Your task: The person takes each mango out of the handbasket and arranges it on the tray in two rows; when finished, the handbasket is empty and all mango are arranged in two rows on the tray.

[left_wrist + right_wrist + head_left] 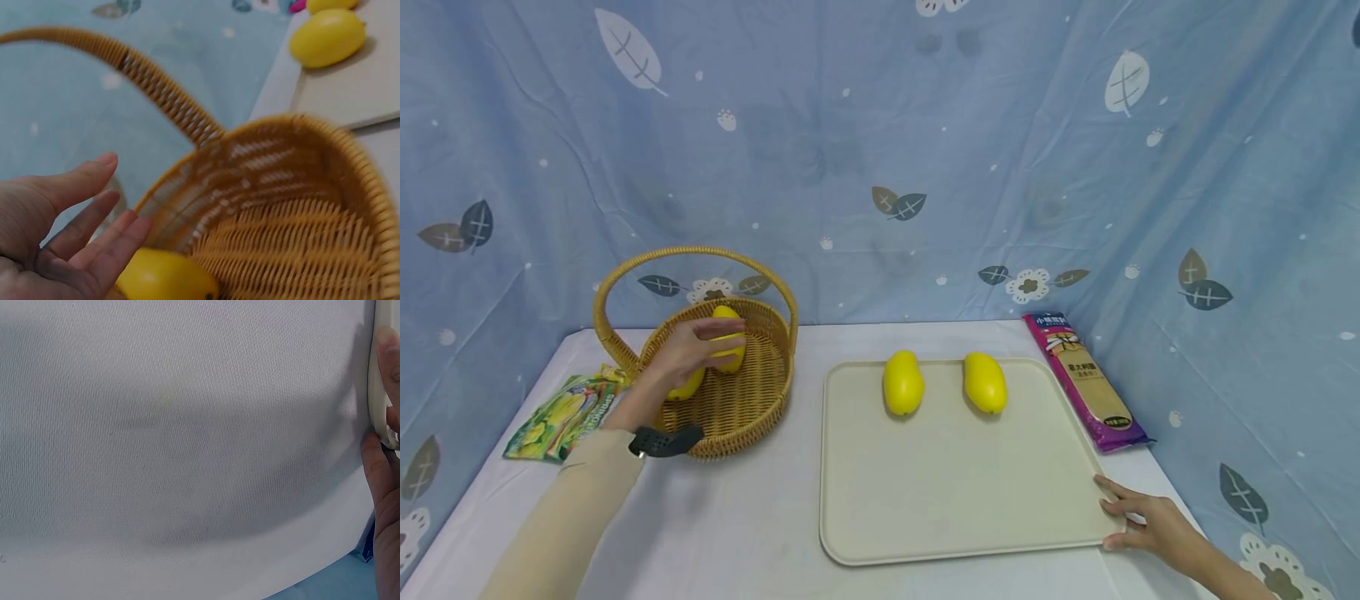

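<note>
My left hand [688, 348] is over the wicker basket [758, 417], fingers nearly straight. Beneath them lies a yellow mango [735, 357], partly covered by the hand in the head view; a second mango [688, 387] shows beside the wrist. In the left wrist view, the fingertips come right at a mango [167, 274], with the thumb spread away from it. At the beige tray's [970, 492] front right corner, my right hand [1157, 529] grips the rim between thumb and fingers. Two more mangoes, one left [903, 383] and one right [986, 383], lie along the tray's back.
The basket's tall handle [696, 250] arches behind the left hand. A green packet [561, 417] lies left of the basket. A purple pasta packet [1086, 379] lies along the tray's right side. Blue patterned cloth [850, 167] hangs around the white table [745, 525].
</note>
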{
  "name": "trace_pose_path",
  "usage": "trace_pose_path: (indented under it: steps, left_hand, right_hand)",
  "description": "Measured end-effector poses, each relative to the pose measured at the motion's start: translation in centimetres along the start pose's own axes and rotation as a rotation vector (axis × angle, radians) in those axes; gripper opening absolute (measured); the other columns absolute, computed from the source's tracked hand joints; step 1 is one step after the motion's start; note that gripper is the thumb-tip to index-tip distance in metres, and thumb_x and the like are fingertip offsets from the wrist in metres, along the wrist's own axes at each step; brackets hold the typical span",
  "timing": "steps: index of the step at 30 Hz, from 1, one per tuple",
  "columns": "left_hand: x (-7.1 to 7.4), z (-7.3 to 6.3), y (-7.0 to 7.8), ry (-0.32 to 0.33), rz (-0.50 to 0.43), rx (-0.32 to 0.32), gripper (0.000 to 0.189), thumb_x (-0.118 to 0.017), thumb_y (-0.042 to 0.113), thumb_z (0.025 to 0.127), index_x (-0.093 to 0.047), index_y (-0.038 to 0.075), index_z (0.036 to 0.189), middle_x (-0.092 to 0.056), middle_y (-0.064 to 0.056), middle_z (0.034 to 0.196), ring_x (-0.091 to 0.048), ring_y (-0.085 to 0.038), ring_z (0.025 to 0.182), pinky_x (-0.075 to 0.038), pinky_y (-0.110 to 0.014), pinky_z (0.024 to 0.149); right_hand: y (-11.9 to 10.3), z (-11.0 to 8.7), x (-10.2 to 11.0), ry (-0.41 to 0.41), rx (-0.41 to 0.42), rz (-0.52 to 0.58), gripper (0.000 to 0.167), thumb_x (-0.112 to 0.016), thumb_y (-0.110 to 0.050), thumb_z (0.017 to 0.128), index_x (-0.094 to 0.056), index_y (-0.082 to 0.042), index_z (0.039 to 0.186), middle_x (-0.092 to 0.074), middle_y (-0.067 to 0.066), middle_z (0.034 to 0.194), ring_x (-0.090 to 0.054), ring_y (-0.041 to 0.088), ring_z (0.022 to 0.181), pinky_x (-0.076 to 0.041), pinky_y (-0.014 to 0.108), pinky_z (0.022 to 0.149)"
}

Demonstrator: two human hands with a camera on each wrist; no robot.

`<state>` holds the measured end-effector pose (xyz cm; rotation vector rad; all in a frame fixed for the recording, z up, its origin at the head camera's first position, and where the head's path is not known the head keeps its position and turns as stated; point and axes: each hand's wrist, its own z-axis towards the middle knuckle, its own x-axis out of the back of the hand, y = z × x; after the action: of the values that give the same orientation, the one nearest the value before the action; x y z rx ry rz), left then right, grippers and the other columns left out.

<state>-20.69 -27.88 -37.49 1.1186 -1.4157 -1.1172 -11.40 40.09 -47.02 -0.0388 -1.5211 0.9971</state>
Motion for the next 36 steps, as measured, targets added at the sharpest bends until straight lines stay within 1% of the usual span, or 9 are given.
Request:
trace_pose_path:
  steps: [3, 9, 13, 15, 17, 20, 24, 30, 36]
  left_hand:
    - [0.9, 0.4, -0.2, 0.013, 0.034, 0.001, 0.059, -0.061, 0.013, 0.095, -0.035, -0.009, 0.143, -0.036, -0.027, 0.146, -0.06, 0.008, 0.091, -0.048, -0.041, 0.096]
    - [2.0, 1.4, -0.5, 0.059, 0.167, 0.017, 0.059, -0.064, 0.017, 0.094, -0.039, -0.007, 0.141, -0.038, -0.028, 0.144, -0.057, 0.007, 0.09, -0.049, -0.042, 0.095]
    - [2.2, 1.8, -0.8, 0.097, 0.229, 0.028, 0.057, -0.063, 0.018, 0.094, -0.041, -0.005, 0.142, -0.041, -0.027, 0.143, -0.058, -0.018, 0.109, -0.045, -0.047, 0.1]
    - [2.2, 2.0, -1.0, 0.114, 0.257, 0.027, 0.056, -0.064, 0.015, 0.094, -0.042, -0.004, 0.141, -0.04, -0.027, 0.143, -0.049, -0.032, 0.123, -0.041, -0.05, 0.103]
    - [2.2, 2.3, -1.3, 0.128, 0.286, 0.026, 0.054, -0.064, 0.012, 0.093, -0.044, -0.005, 0.14, -0.039, -0.027, 0.144, -0.038, -0.041, 0.132, -0.038, -0.052, 0.105]
    - [2.1, 2.7, -1.6, 0.152, 0.328, 0.033, 0.051, -0.065, 0.009, 0.092, -0.047, -0.006, 0.137, -0.035, -0.027, 0.147, -0.029, -0.044, 0.136, -0.034, -0.054, 0.107]
    - [1.9, 3.1, -1.7, 0.178, 0.376, 0.063, 0.05, -0.065, 0.009, 0.091, -0.048, -0.006, 0.136, -0.029, -0.028, 0.15, -0.025, -0.046, 0.137, -0.031, -0.056, 0.108]
    - [1.3, 3.4, -1.9, 0.203, 0.495, 0.123, 0.048, -0.068, 0.009, 0.089, -0.053, -0.005, 0.133, -0.029, -0.03, 0.148, -0.027, -0.049, 0.133, -0.032, -0.059, 0.105]
    - [0.5, 4.0, -2.3, 0.195, 0.531, 0.124, 0.05, -0.069, 0.011, 0.089, -0.052, -0.006, 0.132, -0.03, -0.033, 0.146, -0.031, -0.049, 0.131, -0.033, -0.058, 0.105]
  right_hand:
    - [-0.1, 0.0, 0.0, -0.002, -0.01, -0.007, 0.054, -0.082, -0.024, 0.068, -0.067, 0.015, 0.1, -0.033, -0.029, 0.132, -0.045, -0.013, 0.106, -0.044, 0.001, 0.074]
    - [-0.1, 0.0, 0.0, -0.011, -0.03, -0.017, 0.054, -0.082, -0.026, 0.068, -0.067, 0.014, 0.101, -0.032, -0.03, 0.132, -0.043, -0.014, 0.107, -0.044, 0.001, 0.075]
    - [0.0, 0.0, 0.0, 0.004, -0.007, -0.02, 0.054, -0.082, -0.024, 0.068, -0.067, 0.015, 0.101, -0.033, -0.03, 0.133, -0.044, -0.014, 0.107, -0.044, 0.0, 0.074]
    - [0.1, 0.0, 0.0, 0.009, -0.003, -0.022, 0.054, -0.083, -0.024, 0.067, -0.067, 0.015, 0.101, -0.033, -0.03, 0.133, -0.044, -0.014, 0.107, -0.043, 0.0, 0.075]
    - [0.2, 0.0, 0.0, 0.012, 0.001, -0.025, 0.054, -0.083, -0.024, 0.067, -0.067, 0.015, 0.1, -0.032, -0.031, 0.133, -0.044, -0.014, 0.107, -0.043, -0.001, 0.075]
    - [0.3, 0.0, 0.0, 0.018, 0.014, -0.014, 0.053, -0.083, -0.022, 0.066, -0.067, 0.015, 0.1, -0.033, -0.03, 0.134, -0.044, -0.014, 0.107, -0.043, 0.0, 0.075]
    - [0.5, -0.1, 0.0, 0.035, 0.04, -0.001, 0.051, -0.084, -0.018, 0.065, -0.067, 0.016, 0.099, -0.034, -0.028, 0.135, -0.045, -0.013, 0.107, -0.043, 0.0, 0.075]
    - [0.6, -0.1, -0.1, 0.046, 0.057, -0.006, 0.051, -0.084, -0.018, 0.064, -0.067, 0.015, 0.099, -0.035, -0.028, 0.136, -0.046, -0.013, 0.106, -0.044, 0.0, 0.074]
    - [0.6, 0.0, -0.1, 0.05, 0.066, -0.002, 0.051, -0.084, -0.017, 0.064, -0.067, 0.016, 0.099, -0.035, -0.026, 0.136, -0.046, -0.013, 0.106, -0.044, 0.001, 0.075]
